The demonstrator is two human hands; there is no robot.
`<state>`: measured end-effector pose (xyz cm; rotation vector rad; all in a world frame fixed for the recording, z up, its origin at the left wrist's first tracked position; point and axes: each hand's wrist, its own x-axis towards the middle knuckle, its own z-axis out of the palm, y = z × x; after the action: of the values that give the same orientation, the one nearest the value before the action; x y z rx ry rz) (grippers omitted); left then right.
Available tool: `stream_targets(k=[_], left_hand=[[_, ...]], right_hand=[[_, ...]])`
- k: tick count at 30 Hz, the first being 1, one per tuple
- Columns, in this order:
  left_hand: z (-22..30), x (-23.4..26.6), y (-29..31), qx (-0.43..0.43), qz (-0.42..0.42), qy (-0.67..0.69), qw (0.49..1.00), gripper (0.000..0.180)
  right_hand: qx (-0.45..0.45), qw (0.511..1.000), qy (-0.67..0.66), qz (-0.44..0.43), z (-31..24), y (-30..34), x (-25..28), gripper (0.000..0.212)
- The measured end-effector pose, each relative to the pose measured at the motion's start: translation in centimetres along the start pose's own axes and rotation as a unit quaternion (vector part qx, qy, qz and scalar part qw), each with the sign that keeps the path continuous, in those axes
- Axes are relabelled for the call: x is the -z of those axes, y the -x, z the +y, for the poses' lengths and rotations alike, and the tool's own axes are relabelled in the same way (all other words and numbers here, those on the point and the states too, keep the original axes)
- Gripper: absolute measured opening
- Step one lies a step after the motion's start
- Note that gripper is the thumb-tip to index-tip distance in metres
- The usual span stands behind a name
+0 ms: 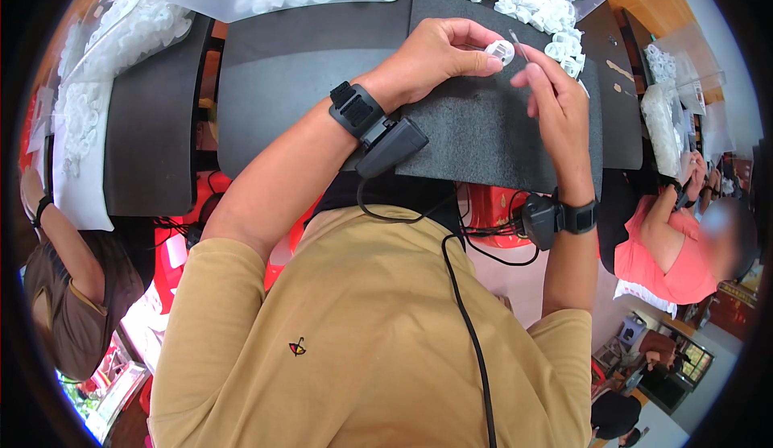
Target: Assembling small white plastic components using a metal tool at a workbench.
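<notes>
Between the thumb and fingers of my left hand is a small round white plastic part with an opening in its face. My right hand pinches a thin metal pick, its shaft standing just right of the part. Whether the pick touches the part I cannot tell. Both hands are above a dark foam mat on the table. Close beyond my right hand lies a heap of similar white plastic parts, trailing toward my fingers.
A translucent bin of white parts stands at the far side. More white parts lie on the left table. Co-workers sit on both sides, one in a coral shirt. A black cable runs down my front from the wrist devices.
</notes>
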<state>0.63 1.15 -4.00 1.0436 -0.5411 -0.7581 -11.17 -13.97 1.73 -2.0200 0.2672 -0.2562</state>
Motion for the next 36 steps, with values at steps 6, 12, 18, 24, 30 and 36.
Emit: stream_targets(k=[6, 12, 18, 24, 30, 36], left_hand=[[0.2, -0.2, 0.0, 0.000, 0.016, 0.002, 1.000, 0.035], [0.1, -0.2, 0.1, 0.003, 0.013, 0.019, 1.000, 0.039], [0.1, -0.3, 0.1, -0.007, 0.009, 0.016, 1.000, 0.038], [0.2, -0.4, 0.0, -0.006, 0.017, 0.020, 1.000, 0.039], [0.1, -0.5, 0.0, -0.016, 0.018, 0.011, 1.000, 0.038], [0.0, -0.6, -0.1, -0.022, 0.019, 0.016, 0.999, 0.039]], right_hand=[[0.127, 0.954, 0.264, 0.067, -0.4, 2.5, -0.1, 0.037], [0.164, 0.917, 0.348, 0.102, -0.7, 2.9, -1.1, 0.035], [0.180, 0.896, 0.391, 0.109, -1.0, 2.8, -1.0, 0.031], [0.187, 0.882, 0.419, 0.107, -1.1, 2.6, -1.1, 0.029], [0.193, 0.872, 0.435, 0.112, -1.3, 2.6, -1.0, 0.029], [0.200, 0.871, 0.435, 0.108, -1.3, 2.5, -1.0, 0.031]])
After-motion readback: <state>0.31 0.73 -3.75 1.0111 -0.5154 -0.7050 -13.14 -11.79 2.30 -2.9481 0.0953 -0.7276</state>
